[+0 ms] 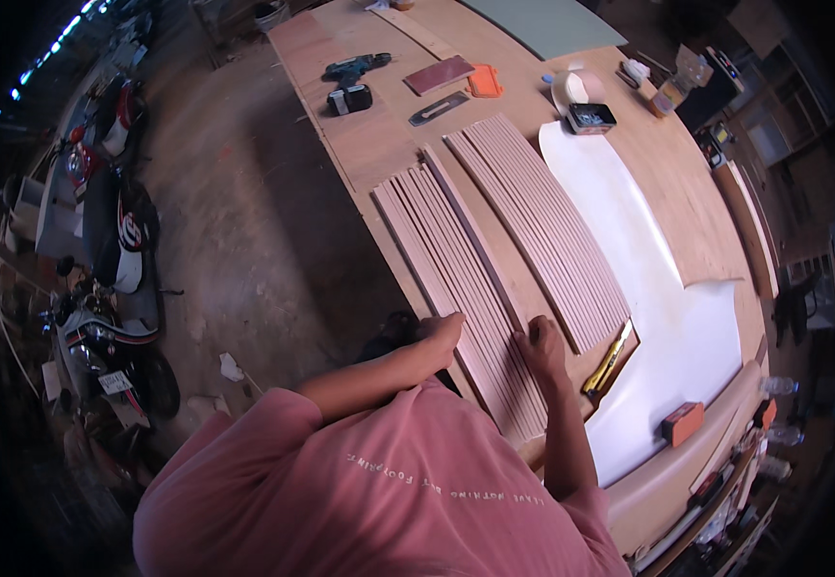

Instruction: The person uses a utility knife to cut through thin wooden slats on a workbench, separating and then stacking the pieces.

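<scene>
A bundle of thin, pale wooden strips [456, 288] lies lengthwise along the table's left edge. My left hand [442, 334] rests at the bundle's left side, fingers curled against the outer strips; whatever lies between them is hidden. At the opposite side, my right hand [541, 346] is closed at the near end of a darker wooden strip [470, 231], which runs along the bundle's right edge and sticks out beyond the others at the far end. To the right lies a second, evenly packed group of strips [543, 231].
Right of the strips are a yellow utility knife [610, 361], a white sheet [696, 337] and an orange-and-black block [682, 423]. Farther off lie a cordless drill [355, 67], a battery [349, 100], an orange piece [485, 81] and a black tray [591, 118]. Motorcycles [110, 212] stand at left.
</scene>
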Demonstrator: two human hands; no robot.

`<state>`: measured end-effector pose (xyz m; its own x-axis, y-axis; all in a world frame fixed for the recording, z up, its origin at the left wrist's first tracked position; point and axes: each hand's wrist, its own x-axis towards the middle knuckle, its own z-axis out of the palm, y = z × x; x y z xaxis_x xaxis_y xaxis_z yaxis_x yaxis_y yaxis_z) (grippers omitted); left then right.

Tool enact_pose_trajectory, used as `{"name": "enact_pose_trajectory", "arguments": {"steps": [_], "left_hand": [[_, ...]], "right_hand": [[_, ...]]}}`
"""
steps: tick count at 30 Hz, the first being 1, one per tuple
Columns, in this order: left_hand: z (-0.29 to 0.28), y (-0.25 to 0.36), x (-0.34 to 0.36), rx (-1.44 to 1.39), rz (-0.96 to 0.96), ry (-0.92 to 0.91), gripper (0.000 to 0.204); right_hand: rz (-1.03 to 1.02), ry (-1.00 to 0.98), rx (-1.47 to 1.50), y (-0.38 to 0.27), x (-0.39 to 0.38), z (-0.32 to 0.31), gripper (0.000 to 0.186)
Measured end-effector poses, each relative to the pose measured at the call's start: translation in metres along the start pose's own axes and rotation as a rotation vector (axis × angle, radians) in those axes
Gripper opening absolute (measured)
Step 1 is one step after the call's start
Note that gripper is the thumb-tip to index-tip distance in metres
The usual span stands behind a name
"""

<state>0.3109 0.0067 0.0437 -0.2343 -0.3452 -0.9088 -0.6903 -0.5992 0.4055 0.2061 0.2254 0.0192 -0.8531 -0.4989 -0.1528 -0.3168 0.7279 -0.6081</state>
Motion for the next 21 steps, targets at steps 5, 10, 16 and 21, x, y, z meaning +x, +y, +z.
{"name": "enact_pose_trajectory", "arguments": {"steps": [5,10,16,21], "left_hand": [[0.013,0.005,-0.011,-0.052,0.015,0.112,0.087],[0.029,-0.007,0.010,0.063,0.047,0.057,0.090],[0.041,-0.018,0.010,-0.131,0.018,0.037,0.089],[0.026,-0.020,0.015,-0.163,0.099,-0.119,0.091]], "right_hand": [[0.007,-0.116,0.076,-0.018,0.001,0.002,0.070],[-0.098,-0.106,-0.066,-0.021,-0.002,0.021,0.079],[0.165,-0.396,0.088,-0.053,0.008,0.004,0.071],[0.201,-0.467,0.509,-0.026,0.017,0.030,0.073]]}}
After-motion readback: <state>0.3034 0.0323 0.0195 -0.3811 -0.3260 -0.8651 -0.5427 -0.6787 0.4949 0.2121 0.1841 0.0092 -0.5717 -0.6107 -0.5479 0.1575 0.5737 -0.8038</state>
